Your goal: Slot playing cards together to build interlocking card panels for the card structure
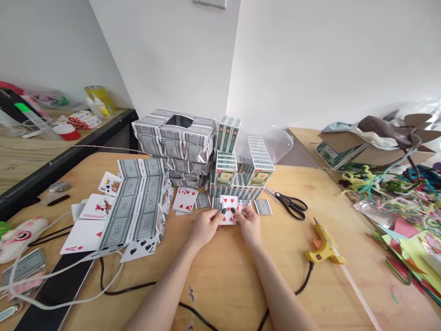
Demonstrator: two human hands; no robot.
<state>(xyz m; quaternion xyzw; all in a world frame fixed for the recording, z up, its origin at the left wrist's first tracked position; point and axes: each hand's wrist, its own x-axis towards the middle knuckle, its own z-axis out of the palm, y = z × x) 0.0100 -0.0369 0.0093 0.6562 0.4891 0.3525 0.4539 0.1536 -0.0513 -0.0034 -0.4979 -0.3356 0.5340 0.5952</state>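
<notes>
A five of hearts playing card (228, 216) is pinched between my left hand (207, 225) and my right hand (250, 224), each thumb on its face. Part of another red card shows behind it, near my right fingers. Just beyond my hands lie a face-up stack of heart cards (185, 199), a face-down card (203, 200) and another face-down card (263, 207). Behind them rise green card boxes (225, 177) in stacks, beside a grey patterned structure made of playing cards (188, 140) with an opening on top.
Folded card panels (132, 202) lie left over loose face-up cards. Black scissors (292, 205) and a yellow glue gun (323, 246) with a glue stick sit at right. Black cable (129, 289) crosses the table. Colored paper (409, 253) and pipe cleaners (389, 186) pile at far right.
</notes>
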